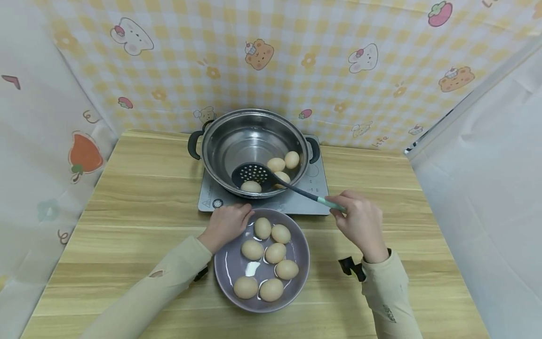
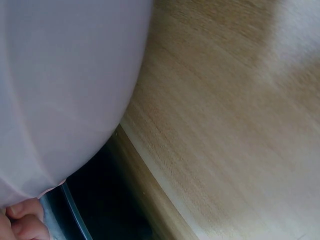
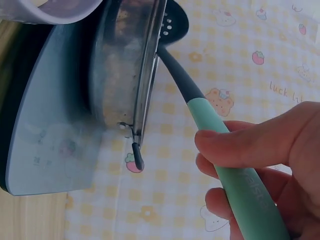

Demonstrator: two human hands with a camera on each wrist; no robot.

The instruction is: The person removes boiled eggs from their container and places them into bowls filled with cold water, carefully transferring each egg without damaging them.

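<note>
My right hand (image 1: 359, 221) holds the green handle (image 3: 240, 192) of a dark skimmer (image 1: 246, 172), thumb on one side and fingers curled round the other. Its perforated head dips inside a steel pot (image 1: 241, 127). One egg (image 1: 251, 187) overlaps the near part of that head. Several more eggs, such as this brown one (image 1: 292, 159), lie at the pot's right side. My left hand (image 1: 228, 223) grips the upper left rim of a purple-grey plate (image 1: 227, 282), its fingertips (image 2: 31, 226) showing at the rim in the left wrist view. Several eggs (image 1: 275, 253) rest on the plate.
Under the pot is a grey induction cooker (image 1: 292, 205), with the plate close in front. Black handles (image 1: 194, 144) stick out on both sides of the pot. A yellow checked cloth (image 1: 169, 61) hangs behind the wooden table (image 1: 139, 188). White sheets (image 1: 499, 165) flank both sides.
</note>
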